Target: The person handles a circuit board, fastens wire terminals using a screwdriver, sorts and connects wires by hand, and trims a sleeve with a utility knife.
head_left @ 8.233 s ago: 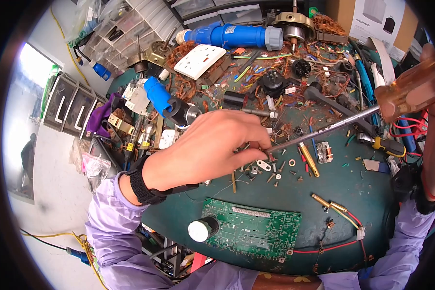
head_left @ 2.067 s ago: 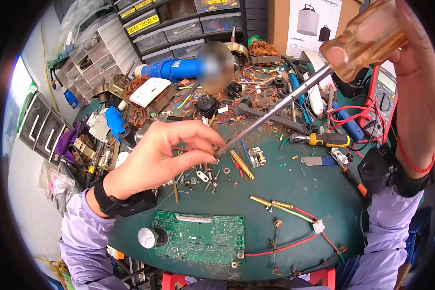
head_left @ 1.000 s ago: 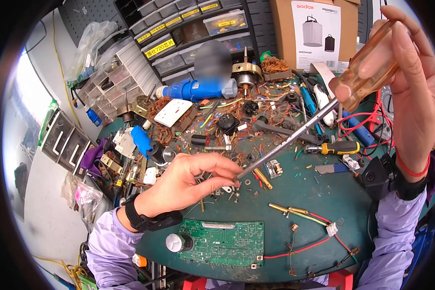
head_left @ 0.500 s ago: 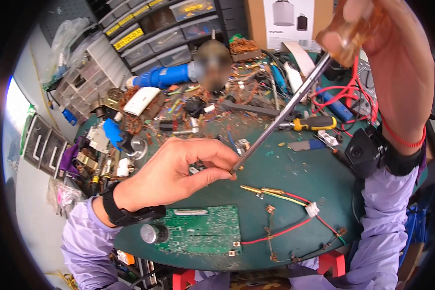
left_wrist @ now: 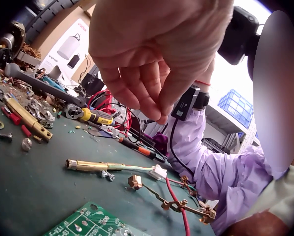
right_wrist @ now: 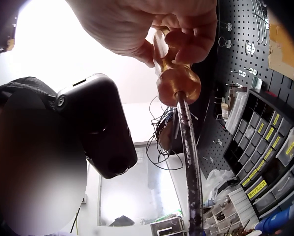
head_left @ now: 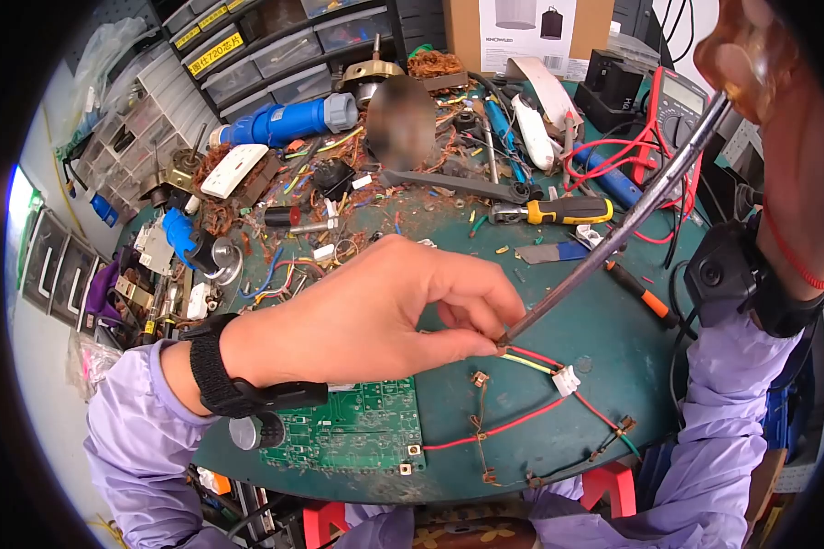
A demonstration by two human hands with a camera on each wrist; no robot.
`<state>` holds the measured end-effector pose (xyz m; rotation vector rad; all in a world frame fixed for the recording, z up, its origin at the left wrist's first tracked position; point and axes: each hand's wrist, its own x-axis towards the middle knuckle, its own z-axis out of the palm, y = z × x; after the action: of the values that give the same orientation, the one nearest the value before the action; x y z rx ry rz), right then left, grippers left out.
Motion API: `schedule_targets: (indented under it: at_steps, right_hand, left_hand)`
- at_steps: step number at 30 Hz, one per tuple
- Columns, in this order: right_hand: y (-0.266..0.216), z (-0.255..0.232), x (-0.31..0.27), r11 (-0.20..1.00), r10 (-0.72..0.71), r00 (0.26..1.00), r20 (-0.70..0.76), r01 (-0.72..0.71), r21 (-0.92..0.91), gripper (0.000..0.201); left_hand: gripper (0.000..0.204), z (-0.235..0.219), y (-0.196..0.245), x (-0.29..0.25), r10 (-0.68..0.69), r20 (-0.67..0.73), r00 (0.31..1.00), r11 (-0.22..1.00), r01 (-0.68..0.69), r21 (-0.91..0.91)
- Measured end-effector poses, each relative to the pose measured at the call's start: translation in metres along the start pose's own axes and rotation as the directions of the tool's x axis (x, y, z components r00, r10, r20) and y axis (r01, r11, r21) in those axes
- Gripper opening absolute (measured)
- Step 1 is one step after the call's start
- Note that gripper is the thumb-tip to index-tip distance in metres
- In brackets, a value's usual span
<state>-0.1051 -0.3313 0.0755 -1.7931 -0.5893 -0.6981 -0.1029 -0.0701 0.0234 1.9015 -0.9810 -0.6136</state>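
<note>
My right hand (head_left: 783, 101) grips the amber, see-through handle of a long screwdriver (head_left: 613, 240), raised at the upper right. Its metal shaft slants down to the left. My left hand (head_left: 357, 316) pinches at the screwdriver's tip with thumb and fingers, above the table; I cannot tell whether a small part sits in that pinch. Below the left hand, in the left wrist view, lie brass connectors (left_wrist: 88, 165) on wires that run into a white connector (left_wrist: 158, 172). A green circuit board (head_left: 348, 425) with a round capacitor (head_left: 257, 431) lies under the left forearm.
Beyond the hands lie a yellow-and-black tool (head_left: 569, 210), a putty-knife-like blade (head_left: 540, 252), a red multimeter (head_left: 676, 114) with red leads, and a large blue plug (head_left: 284, 120). Scrap wire litters the back of the table (head_left: 467, 421). Drawers (head_left: 279, 55) and a cardboard box stand behind.
Both hands, with the screwdriver between them, have moved from over the loose screws toward the brass connectors at the front right. The head view has shifted too. Both holds look the same.
</note>
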Motion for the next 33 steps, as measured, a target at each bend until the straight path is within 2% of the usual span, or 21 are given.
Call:
schedule_targets:
  at_steps: [5, 7, 20, 22, 28, 33]
  right_hand:
    - [-0.005, 0.011, 0.003, 1.0, -0.015, 1.0, -0.012, 0.015, 0.011, 0.034]
    - [-0.008, 0.014, 0.005, 1.0, -0.023, 1.0, -0.021, 0.023, 0.011, 0.034]
    - [-0.011, 0.013, 0.005, 0.999, -0.037, 0.999, -0.03, 0.037, 0.018, 0.035]
    - [-0.008, 0.006, 0.007, 0.999, -0.036, 0.999, -0.025, 0.036, 0.02, 0.035]
    - [-0.014, 0.02, 0.005, 0.999, -0.034, 0.999, -0.014, 0.035, 0.021, 0.035]
    - [-0.006, 0.003, 0.007, 0.999, -0.035, 0.999, -0.01, 0.035, 0.022, 0.036]
  left_hand:
    - [0.016, -0.001, -0.003, 0.0, 0.024, 0.061, 0.998, 0.997, -0.029, 0.074]
    - [0.018, 0.001, -0.003, -0.003, -0.024, -0.001, 1.0, 0.999, 0.024, 0.046]
    - [0.034, 0.001, -0.008, -0.007, -0.032, -0.004, 0.999, 0.999, 0.032, 0.012]
    - [0.038, 0.001, -0.008, -0.006, -0.085, -0.007, 0.996, 0.996, 0.085, 0.009]
    - [0.037, 0.002, -0.006, -0.005, -0.161, -0.014, 0.987, 0.985, 0.16, -0.062]
    - [0.031, 0.001, -0.013, -0.006, -0.173, -0.046, 0.984, 0.985, 0.173, -0.008]
